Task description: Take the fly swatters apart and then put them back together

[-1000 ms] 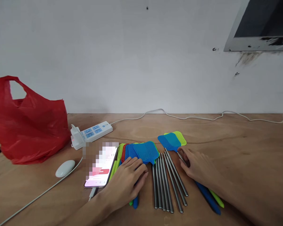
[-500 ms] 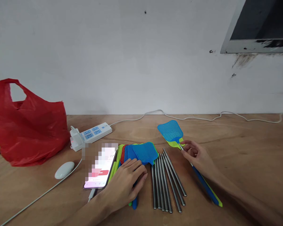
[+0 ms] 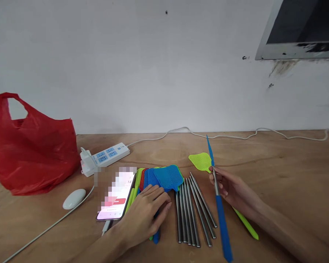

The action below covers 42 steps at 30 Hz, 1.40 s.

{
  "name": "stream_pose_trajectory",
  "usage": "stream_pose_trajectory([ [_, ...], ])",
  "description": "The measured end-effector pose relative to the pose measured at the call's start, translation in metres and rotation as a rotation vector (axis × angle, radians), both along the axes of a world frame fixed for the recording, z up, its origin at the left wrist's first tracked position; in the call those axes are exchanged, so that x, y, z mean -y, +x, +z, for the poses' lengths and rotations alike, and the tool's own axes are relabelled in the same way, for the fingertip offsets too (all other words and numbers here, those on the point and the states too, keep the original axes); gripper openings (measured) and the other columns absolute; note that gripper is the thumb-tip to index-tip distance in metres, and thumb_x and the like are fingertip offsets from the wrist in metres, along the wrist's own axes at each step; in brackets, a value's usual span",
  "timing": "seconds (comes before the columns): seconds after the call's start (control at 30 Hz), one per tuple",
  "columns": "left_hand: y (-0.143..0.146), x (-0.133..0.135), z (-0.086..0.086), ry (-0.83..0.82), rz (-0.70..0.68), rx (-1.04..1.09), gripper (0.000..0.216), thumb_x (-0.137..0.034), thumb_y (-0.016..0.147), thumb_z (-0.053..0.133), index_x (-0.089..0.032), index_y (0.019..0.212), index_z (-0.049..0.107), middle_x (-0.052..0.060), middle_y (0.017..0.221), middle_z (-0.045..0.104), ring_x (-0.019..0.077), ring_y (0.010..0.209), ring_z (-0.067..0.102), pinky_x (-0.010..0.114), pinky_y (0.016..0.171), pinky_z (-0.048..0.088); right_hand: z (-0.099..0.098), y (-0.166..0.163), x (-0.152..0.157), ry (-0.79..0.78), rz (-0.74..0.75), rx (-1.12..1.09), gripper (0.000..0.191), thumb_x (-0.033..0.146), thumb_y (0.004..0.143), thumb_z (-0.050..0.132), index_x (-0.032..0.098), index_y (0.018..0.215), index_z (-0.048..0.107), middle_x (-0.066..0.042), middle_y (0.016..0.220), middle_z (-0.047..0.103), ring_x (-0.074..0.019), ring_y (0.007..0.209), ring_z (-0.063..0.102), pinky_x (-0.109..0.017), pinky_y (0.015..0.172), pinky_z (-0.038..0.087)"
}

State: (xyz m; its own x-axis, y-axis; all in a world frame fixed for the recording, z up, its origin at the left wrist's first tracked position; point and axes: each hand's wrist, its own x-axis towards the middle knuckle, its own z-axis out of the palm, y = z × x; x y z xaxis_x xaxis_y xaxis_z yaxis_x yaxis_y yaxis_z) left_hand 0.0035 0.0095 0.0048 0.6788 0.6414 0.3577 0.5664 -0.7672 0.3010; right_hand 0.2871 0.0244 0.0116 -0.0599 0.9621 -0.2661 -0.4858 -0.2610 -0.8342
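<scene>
Head view, starting at the far left: a red plastic bag [image 3: 30, 146] slumps on the wooden table [image 3: 290, 175]. Next come a white power strip [image 3: 105, 157], a small white puck [image 3: 75, 198] on its cord, and a phone [image 3: 117, 197] lying face up with its screen lit.

My left hand [image 3: 146, 213] lies flat beside the phone, fingers loosely stretched and gripping nothing, palm resting on the fanned pile of swatters [image 3: 164, 177]. Right of that pile, a row of metal rods [image 3: 193, 212] lies side by side.

Further right, my right hand [image 3: 233, 190] pinches the blue swatter [image 3: 221, 219] narrowly round its thin metal shaft. The blue swatter is off the table and turned edge-on, its head tilted up and away and its handle hanging down toward me, close by the rods. A green swatter [image 3: 200, 162] lies flat under this hand.

I judge the pinch the weak point. The shaft is slim and smooth, so the blue swatter could twist or slide through my fingers. The low handle could then knock the nearest rods and set them rolling. If my left palm shifts, the pile could slide against the phone.
</scene>
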Motion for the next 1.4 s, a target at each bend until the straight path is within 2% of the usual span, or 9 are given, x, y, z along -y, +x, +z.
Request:
stream_pose_trajectory([
  [0.13, 0.001, 0.006, 0.005, -0.05, -0.071, 0.066, 0.015, -0.017, 0.1, 0.045, -0.02, 0.087, 0.053, 0.001, 0.081, 0.059, 0.0183, 0.076, 0.053, 0.032, 0.071, 0.04, -0.007, -0.008, 0.004, 0.052, 0.084, -0.067, 0.031, 0.038, 0.065, 0.091, 0.019, 0.083, 0.075, -0.002, 0.085, 0.072, -0.007, 0.062, 0.058, -0.013, 0.052, 0.05],
  [0.3, 0.003, 0.013, 0.009, -0.228, -0.107, 0.171, 0.016, -0.021, 0.102, 0.044, -0.022, 0.089, 0.054, -0.001, 0.081, 0.059, 0.0166, 0.077, 0.055, 0.029, 0.074, 0.043, -0.014, -0.014, 0.01, 0.023, 0.126, -0.148, 0.027, 0.036, 0.067, 0.091, 0.018, 0.075, 0.074, 0.0, 0.076, 0.069, -0.0042, 0.054, 0.054, -0.011, 0.052, 0.051],
  [0.53, 0.002, 0.017, 0.011, -0.396, -0.118, 0.173, 0.03, -0.034, 0.106, 0.037, -0.022, 0.092, 0.06, 0.001, 0.085, 0.065, 0.0172, 0.081, 0.06, 0.031, 0.079, 0.046, -0.016, -0.017, 0.015, -0.01, 0.098, -0.194, 0.025, 0.034, 0.067, 0.092, 0.019, 0.076, 0.074, 0.0, 0.079, 0.072, -0.0061, 0.059, 0.059, -0.012, 0.054, 0.053],
  [0.7, 0.004, 0.019, 0.006, -0.464, -0.037, 0.132, 0.017, -0.04, 0.096, 0.06, -0.023, 0.099, 0.062, -0.003, 0.083, 0.065, 0.015, 0.076, 0.061, 0.029, 0.076, 0.045, -0.015, -0.02, 0.017, 0.002, 0.113, -0.196, 0.024, 0.033, 0.067, 0.092, 0.021, 0.078, 0.074, -0.001, 0.082, 0.073, -0.0086, 0.065, 0.065, -0.014, 0.057, 0.054],
  [0.9, 0.005, 0.017, 0.001, -0.41, 0.034, 0.1, 0.019, -0.039, 0.101, 0.049, -0.024, 0.107, 0.059, -0.004, 0.08, 0.063, 0.0143, 0.068, 0.056, 0.026, 0.064, 0.042, -0.013, -0.024, 0.019, 0.056, 0.17, -0.103, 0.024, 0.037, 0.074, 0.086, 0.022, 0.09, 0.077, -0.004, 0.096, 0.075, -0.013, 0.08, 0.069, -0.02, 0.071, 0.056],
  [1.1, 0.005, 0.016, 0.002, -0.336, 0.027, 0.072, 0.018, -0.037, 0.104, 0.043, -0.024, 0.106, 0.056, -0.004, 0.079, 0.066, 0.015, 0.067, 0.058, 0.027, 0.064, 0.042, -0.021, -0.022, 0.016, 0.105, 0.215, -0.068, 0.028, 0.041, 0.077, 0.083, 0.025, 0.099, 0.077, -0.005, 0.108, 0.073, -0.0146, 0.089, 0.066, -0.024, 0.077, 0.053],
  [1.23, 0.006, 0.018, 0.002, -0.353, 0.027, 0.072, 0.02, -0.037, 0.105, 0.039, -0.025, 0.106, 0.055, -0.003, 0.088, 0.067, 0.0164, 0.074, 0.06, 0.029, 0.069, 0.042, -0.026, -0.022, 0.016, 0.109, 0.119, -0.078, 0.025, 0.038, 0.069, 0.09, 0.023, 0.085, 0.077, -0.002, 0.092, 0.073, -0.0129, 0.082, 0.065, -0.024, 0.076, 0.053],
  [1.33, 0.006, 0.019, 0.002, -0.369, 0.037, 0.061, 0.023, -0.038, 0.106, 0.037, -0.025, 0.104, 0.056, -0.002, 0.086, 0.066, 0.0169, 0.074, 0.06, 0.029, 0.069, 0.042, -0.025, -0.024, 0.018, 0.097, 0.032, -0.095, 0.024, 0.037, 0.064, 0.092, 0.022, 0.071, 0.074, 0.001, 0.077, 0.069, -0.0124, 0.075, 0.065, -0.024, 0.073, 0.054],
  [1.4, 0.007, 0.019, 0.002, -0.372, 0.037, 0.065, 0.024, -0.039, 0.106, 0.036, -0.025, 0.105, 0.056, -0.002, 0.085, 0.065, 0.0172, 0.073, 0.059, 0.029, 0.068, 0.042, -0.023, -0.025, 0.018, 0.089, 0.023, -0.09, 0.025, 0.037, 0.063, 0.093, 0.022, 0.07, 0.074, 0.002, 0.074, 0.068, -0.0119, 0.072, 0.065, -0.023, 0.069, 0.054],
])
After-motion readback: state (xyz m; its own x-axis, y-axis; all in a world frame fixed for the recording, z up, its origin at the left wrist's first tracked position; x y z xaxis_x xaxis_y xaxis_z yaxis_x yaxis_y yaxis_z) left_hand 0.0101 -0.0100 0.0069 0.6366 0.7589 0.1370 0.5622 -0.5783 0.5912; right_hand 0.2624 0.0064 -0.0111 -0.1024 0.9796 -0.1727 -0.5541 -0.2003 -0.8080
